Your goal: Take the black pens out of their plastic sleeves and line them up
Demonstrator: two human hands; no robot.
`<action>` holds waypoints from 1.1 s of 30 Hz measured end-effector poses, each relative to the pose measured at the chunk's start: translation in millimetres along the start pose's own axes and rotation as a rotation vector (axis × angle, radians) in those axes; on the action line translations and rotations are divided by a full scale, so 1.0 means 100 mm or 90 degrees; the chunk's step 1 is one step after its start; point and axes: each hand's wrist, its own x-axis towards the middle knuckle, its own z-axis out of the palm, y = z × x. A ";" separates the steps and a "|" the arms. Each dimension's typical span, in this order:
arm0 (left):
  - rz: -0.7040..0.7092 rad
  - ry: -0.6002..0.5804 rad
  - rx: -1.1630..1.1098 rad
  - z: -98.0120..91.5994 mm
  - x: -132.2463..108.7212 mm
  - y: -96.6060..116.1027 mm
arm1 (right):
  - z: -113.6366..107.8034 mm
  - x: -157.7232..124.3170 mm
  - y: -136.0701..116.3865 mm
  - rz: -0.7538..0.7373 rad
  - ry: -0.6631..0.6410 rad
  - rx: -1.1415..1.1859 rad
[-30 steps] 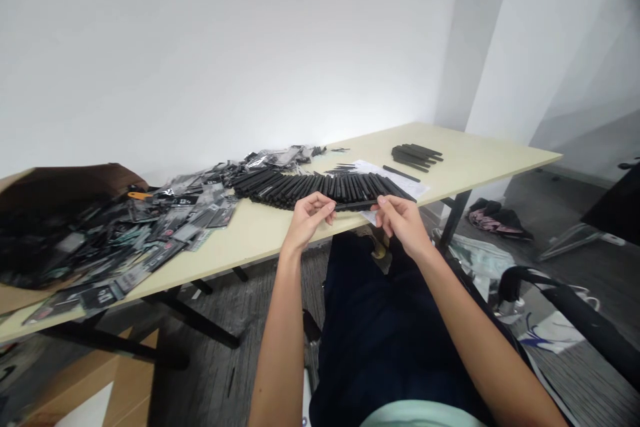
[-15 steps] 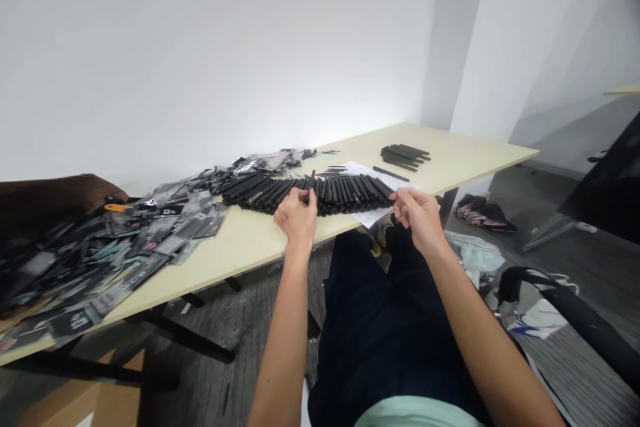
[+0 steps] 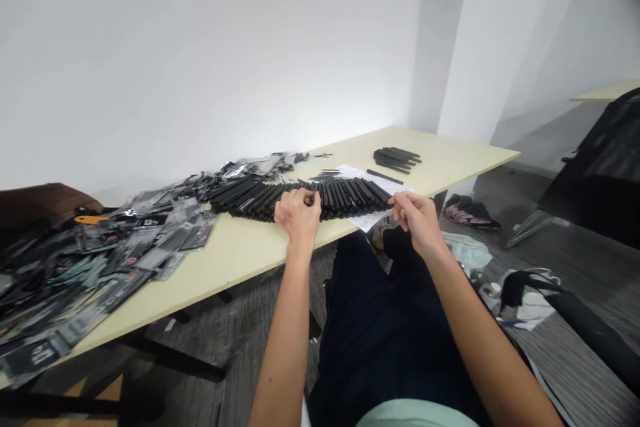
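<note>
A long row of slim black pen-like sticks [image 3: 350, 195] lies piled side by side along the table's near edge. My left hand [image 3: 299, 215] is closed over the middle of the row, thumb and forefinger pinched round one dark stick end. At the row's right end, my right hand [image 3: 416, 215] has its thumb and fingertips pressed together, touching or very near the last sticks. What lies between those fingertips is too small to make out. Under the row's right part is a printed white paper sheet [image 3: 369, 220]. One separate black stick [image 3: 385, 177] rests beyond the row.
A smaller stack of black sticks [image 3: 397, 159] lies farther back on the table [image 3: 450, 152]. Plastic packets [image 3: 150, 233] heap across the left side, with an orange tool [image 3: 91, 219] among them. A bag [image 3: 465, 250] and a chair [image 3: 600, 173] stand at right.
The stick that stood up from my left fingers no longer rises above the row. My right hand stays at the row's right end. The view has shifted slightly.
</note>
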 end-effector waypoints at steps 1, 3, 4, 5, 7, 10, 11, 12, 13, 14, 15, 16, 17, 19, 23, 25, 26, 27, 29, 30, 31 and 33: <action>0.009 -0.003 -0.004 0.01 0.00 0.00 | 0.00 0.00 0.00 0.000 0.003 -0.002; 0.029 -0.012 -0.011 0.02 0.01 0.00 | -0.01 0.00 0.01 -0.002 0.004 -0.007; 0.038 -0.018 -0.014 0.03 0.01 0.00 | -0.01 0.00 0.02 -0.003 0.003 -0.011; 0.044 -0.024 -0.016 0.04 0.01 0.00 | -0.01 0.00 0.02 -0.003 0.001 -0.014; 0.047 -0.033 -0.017 0.04 0.01 0.00 | -0.01 0.00 0.03 -0.002 -0.004 -0.018; 0.045 -0.035 -0.017 0.05 0.01 0.00 | 0.00 0.00 0.03 0.004 -0.005 -0.016; 0.047 -0.035 -0.020 0.05 0.01 0.00 | 0.00 0.00 0.03 0.006 -0.005 -0.013; 0.051 -0.035 -0.023 0.06 0.00 0.00 | 0.00 0.01 0.03 0.008 -0.005 -0.008; 0.054 -0.037 -0.028 0.06 0.00 0.01 | -0.01 0.01 0.04 0.009 -0.005 -0.004; 0.058 -0.041 -0.033 0.05 0.00 0.01 | -0.01 0.01 0.04 0.009 -0.006 0.001; 0.061 -0.045 -0.038 0.05 0.00 0.02 | -0.01 0.01 0.04 0.008 -0.007 0.004; 0.064 -0.048 -0.041 0.05 0.00 0.02 | -0.02 0.01 0.05 0.007 -0.010 0.006; 0.068 -0.049 -0.043 0.04 -0.01 0.03 | -0.03 0.01 0.05 0.006 -0.011 0.007; 0.078 -0.052 -0.048 0.03 -0.01 0.05 | -0.04 0.01 0.05 0.003 -0.013 0.006; 0.091 -0.061 -0.053 0.01 -0.01 0.07 | -0.05 0.02 0.05 0.002 -0.015 0.009; 0.085 -0.063 -0.053 0.01 -0.02 0.07 | -0.05 0.02 0.05 0.004 -0.014 0.012; 0.079 -0.064 -0.053 0.00 -0.02 0.06 | -0.04 0.02 0.05 0.004 -0.014 0.012; 0.074 -0.067 -0.054 0.00 -0.02 0.06 | -0.04 0.02 0.05 0.004 -0.013 0.012; 0.062 -0.069 -0.071 -0.03 -0.01 0.08 | -0.03 0.02 0.04 0.000 -0.014 0.011; 0.055 -0.067 -0.094 -0.06 0.00 0.10 | -0.03 0.02 0.04 -0.001 -0.014 0.011; 0.046 -0.064 -0.130 -0.10 0.01 0.15 | -0.02 0.02 0.04 -0.002 -0.014 0.011; 0.017 -0.072 -0.257 -0.25 0.02 0.29 | -0.02 0.02 0.02 -0.003 -0.014 0.009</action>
